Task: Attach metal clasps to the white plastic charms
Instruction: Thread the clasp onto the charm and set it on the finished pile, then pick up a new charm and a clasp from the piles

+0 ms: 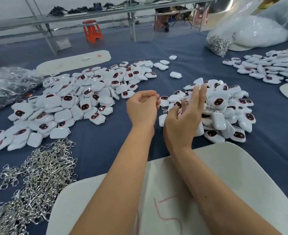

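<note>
My left hand [142, 107] is up above the worktop [105, 138], fingers curled in with fingertips pinched together; grip looks closed but whether anything is in it I cannot tell; my right hand [184, 119] is beside it, fingers straight and spread, grip open, holding nothing, fingertips over the near-right pile of charms [224, 112]; that pile has metal clasps showing among the charms; a bigger spread of white charms [68, 106] with dark oval faces lies to the left, flat on the blue cloth; loose heap of metal clasps [33, 175] at near left, just near of that spread; a third pile of charms [272, 67] far right; clear bag of clasps [216, 43] far right beside a big white plastic bag [258, 33]; crumpled clear bag [7, 85] at far left; white foam pad [224, 167] under my forearms at the near edge; orange stool [92, 31] far behind.
</note>
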A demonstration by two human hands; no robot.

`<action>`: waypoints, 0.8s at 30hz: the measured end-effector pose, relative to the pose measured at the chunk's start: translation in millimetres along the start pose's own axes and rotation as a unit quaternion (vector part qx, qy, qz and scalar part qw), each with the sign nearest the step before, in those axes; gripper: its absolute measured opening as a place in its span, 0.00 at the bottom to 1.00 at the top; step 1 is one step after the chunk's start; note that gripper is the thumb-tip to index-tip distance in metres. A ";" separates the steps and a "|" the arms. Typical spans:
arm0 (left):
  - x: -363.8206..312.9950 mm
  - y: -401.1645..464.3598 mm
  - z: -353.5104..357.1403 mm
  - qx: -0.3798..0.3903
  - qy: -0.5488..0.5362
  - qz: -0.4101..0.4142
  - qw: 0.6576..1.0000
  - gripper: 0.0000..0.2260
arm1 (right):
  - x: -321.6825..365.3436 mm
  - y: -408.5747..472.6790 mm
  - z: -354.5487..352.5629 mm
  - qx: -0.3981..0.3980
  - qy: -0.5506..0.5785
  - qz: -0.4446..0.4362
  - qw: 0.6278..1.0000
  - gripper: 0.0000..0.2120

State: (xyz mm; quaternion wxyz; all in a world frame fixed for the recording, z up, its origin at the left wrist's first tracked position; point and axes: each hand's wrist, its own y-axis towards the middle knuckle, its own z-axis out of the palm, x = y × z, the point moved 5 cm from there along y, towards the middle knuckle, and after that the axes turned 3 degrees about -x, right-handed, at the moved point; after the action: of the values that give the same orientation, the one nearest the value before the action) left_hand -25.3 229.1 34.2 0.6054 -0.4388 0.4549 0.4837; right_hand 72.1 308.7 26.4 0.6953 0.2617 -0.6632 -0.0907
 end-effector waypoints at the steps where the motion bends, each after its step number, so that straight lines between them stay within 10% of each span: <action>1: 3.1 -0.4 -4.4 -0.002 0.009 -0.001 1.000 0.10 | 1.2 -2.8 3.3 0.021 -0.013 -0.019 1.000 0.30; 9: 5.7 9.4 -99.1 -0.064 0.173 0.032 0.982 0.11 | 25.1 -38.8 42.2 0.256 -0.105 -0.156 0.948 0.14; 13: -22.6 11.6 -155.8 -0.086 0.368 0.122 0.918 0.08 | 39.6 -86.0 96.6 0.466 -0.251 -0.227 0.818 0.18; 19: -45.1 13.7 -225.8 -0.097 0.668 0.125 0.727 0.15 | 61.3 -121.9 156.2 0.504 -0.367 -0.299 0.722 0.32; 24: -45.6 13.0 -252.0 -0.063 0.659 0.098 0.743 0.09 | 78.1 -154.9 175.3 0.496 -0.338 -0.304 0.740 0.20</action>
State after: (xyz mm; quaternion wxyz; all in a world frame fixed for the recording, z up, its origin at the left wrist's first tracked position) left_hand -75.4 -22.3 26.9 0.0749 -0.6383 0.7495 0.1589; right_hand -55.6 97.9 16.7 0.1332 0.7096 -0.6908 -0.0381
